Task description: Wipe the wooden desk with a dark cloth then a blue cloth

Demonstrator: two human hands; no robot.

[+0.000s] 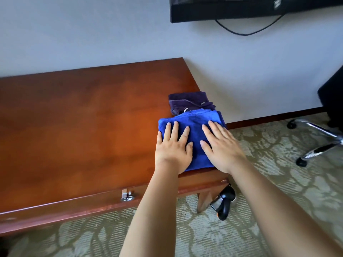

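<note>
**Blue cloth under both hands at right end of bench**

Blue cloth: folded, lying flat on the wooden bench at its right end, reaching nearly to the front edge and slightly over the right edge. Pressed down by both hands, side by side.

Left hand: palm down on the left part of the blue cloth, fingers straight and a little spread, thumb pointing toward the other hand. Nothing gripped, only flat pressure on the fabric.

Right hand: palm down on the right part of the same cloth, near the right edge of the bench, fingers straight and close together, also gripping nothing.

Dark cloth: purple-black, loosely folded, just behind the blue cloth toward the back right corner, touching it or partly tucked under it; cannot tell which.

On the front edge of the bench, a small metal latch. Under the right front corner, beside the bench leg, a black and silver kettle on the patterned carpet. Further right, chrome chair base with castors. On the wall above, lower edge of a black screen with a hanging cable.
</note>
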